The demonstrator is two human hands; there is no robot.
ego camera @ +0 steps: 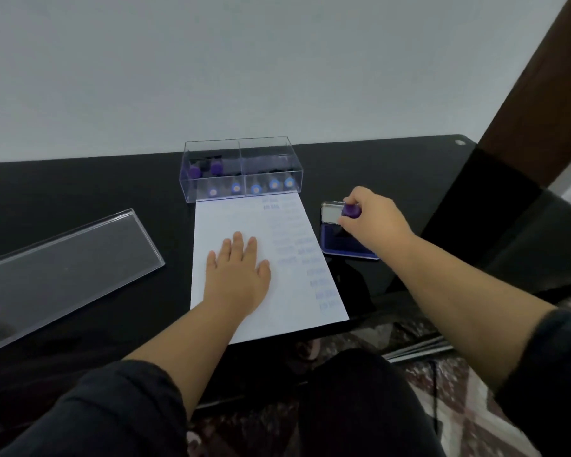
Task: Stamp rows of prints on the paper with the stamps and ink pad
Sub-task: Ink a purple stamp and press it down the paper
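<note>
Left hand (236, 275) flat on the paper (261, 265), palm down, fingers spread and pointing away from the body, nothing in its grasp; forearm bare, dark sleeve pushed up near the elbow

Right hand (374, 219) reaching out to the right of the sheet, fingers closed round a purple stamp (351, 211), knuckles up, wrist slightly bent; stamp held over the ink pad (346, 245), whether touching the pad impossible to tell

Ink pad lying just beside the paper's right edge, blue tray open, its lid (332, 212) tilted back at the far end

Paper white, portrait, set at a slight slant, far edge touching the front wall of a clear box (241, 169); faint blue prints in columns down the right side of the sheet, wording too blurred to read

Clear box split into two compartments, more stamps (234, 188) inside: blue-topped ones along the front in both halves, purple ones (195, 171) at the back of the left half

Clear flat lid (66, 262) lying well apart to the left, at an angle

Counter (96, 189) black and glossy, running up to a plain pale wall (244, 67); dark brown wooden post (538, 103) leaning in at upper right; dark-clad knees (360, 397) below the near edge, patterned rug (459, 390) on the floor at lower right
</note>
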